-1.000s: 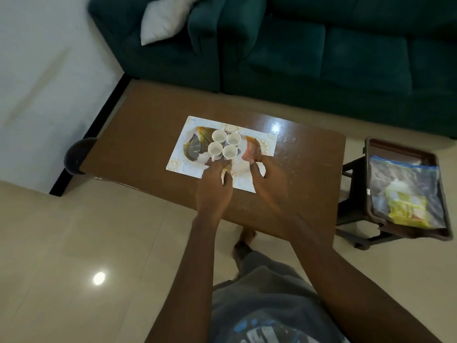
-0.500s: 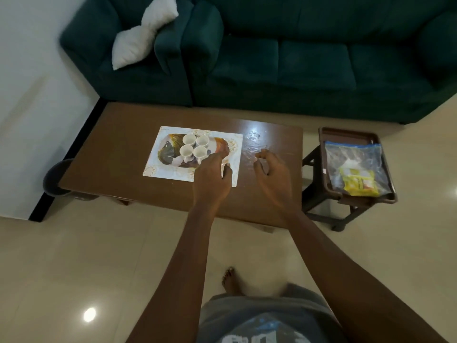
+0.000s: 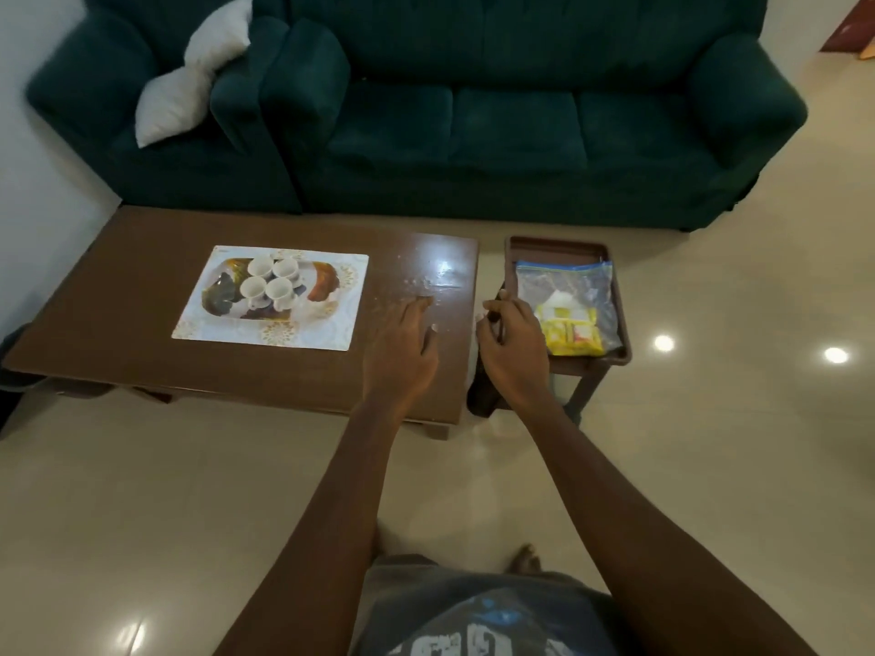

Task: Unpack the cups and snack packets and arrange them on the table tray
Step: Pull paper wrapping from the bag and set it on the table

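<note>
Head view, one item per line.

Coffee table (image 3: 118, 314): standing at centre left of the frame, carrying a patterned white tray (image 3: 331, 329).

Four white cups (image 3: 270, 282): sitting upright in a tight two-by-two cluster on the tray's upper middle.

Clear zip bag (image 3: 566, 286): lying on a brown side stand (image 3: 554, 243) just right of the table, holding yellow snack packets (image 3: 570, 331).

Left hand (image 3: 402, 352): hovering over the table's right end, fingers extended and relaxed, holding nothing.

Right hand (image 3: 513, 343): hanging between table edge and stand, fingers loosely curled, gripping nothing visible, just left of the bag.

Dark green sofa (image 3: 511, 125) with a white cushion (image 3: 189, 87): filling the top of the frame.
</note>
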